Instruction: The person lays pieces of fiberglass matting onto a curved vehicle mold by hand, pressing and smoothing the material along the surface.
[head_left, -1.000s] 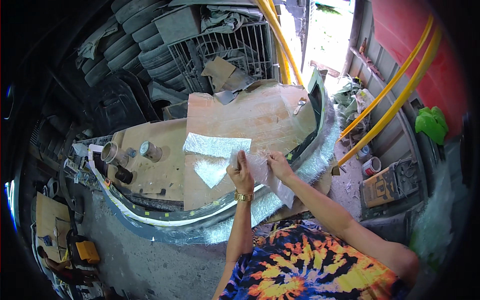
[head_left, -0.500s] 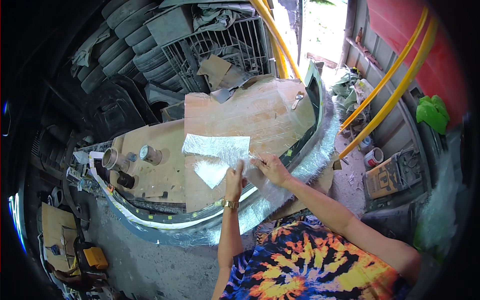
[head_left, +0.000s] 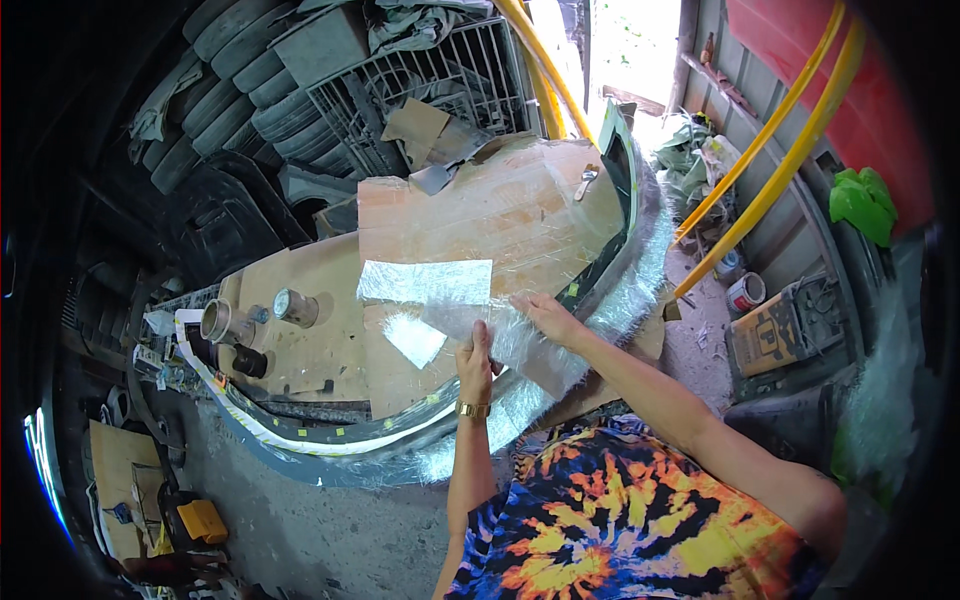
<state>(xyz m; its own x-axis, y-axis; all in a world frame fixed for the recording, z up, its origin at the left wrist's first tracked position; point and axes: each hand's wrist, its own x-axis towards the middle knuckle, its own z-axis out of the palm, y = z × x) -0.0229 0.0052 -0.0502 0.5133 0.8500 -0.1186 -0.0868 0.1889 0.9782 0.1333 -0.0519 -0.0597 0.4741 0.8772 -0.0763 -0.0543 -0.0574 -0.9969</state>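
Between my hands hangs a thin, translucent sheet of fibreglass mat (head_left: 530,352), held over the near edge of the cardboard. My left hand (head_left: 477,360), with a gold watch at the wrist, pinches its left side, thumb up. The fingers of my right hand (head_left: 548,320) are closed on its upper right part. Two cut pieces of white fibreglass mat lie on the cardboard (head_left: 480,205): a long strip (head_left: 425,281) and a smaller piece (head_left: 416,340). Around the cardboard's near and right sides curves a long bumper-like part (head_left: 350,448), with shaggy fibreglass (head_left: 655,270) along its right end.
Several cans (head_left: 296,307) stand on the left cardboard. A brush (head_left: 586,182) lies at the far right corner. Yellow pipes (head_left: 770,160) slant down at the right, near a paint can (head_left: 746,291). Tyres (head_left: 240,80) and a metal cage (head_left: 430,85) fill the back.
My hands have drawn slightly apart, and the held mat now shows spread wider between them. The view has shifted a little; the things on the cardboard lie as before.
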